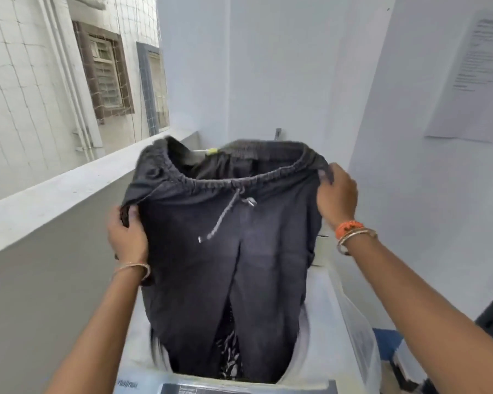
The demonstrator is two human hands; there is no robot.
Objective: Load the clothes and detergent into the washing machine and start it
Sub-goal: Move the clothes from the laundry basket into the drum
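Note:
A pair of dark grey drawstring trousers (225, 251) hangs spread out in front of me, its legs reaching down into the open top of the white washing machine (319, 331). My left hand (127, 237) grips the waistband's left side, lower down. My right hand (335, 191) pinches the waistband's right end, held higher. Between the trouser legs a dark patterned garment (229, 356) shows inside the drum. The machine's control panel (239, 389) lies at the bottom edge. No detergent is visible.
A low white parapet wall (54, 191) runs along the left, with netting and a neighbouring building beyond. White walls stand behind and to the right, one bearing a paper notice (473, 78). A blue object (387, 345) sits on the floor at the right.

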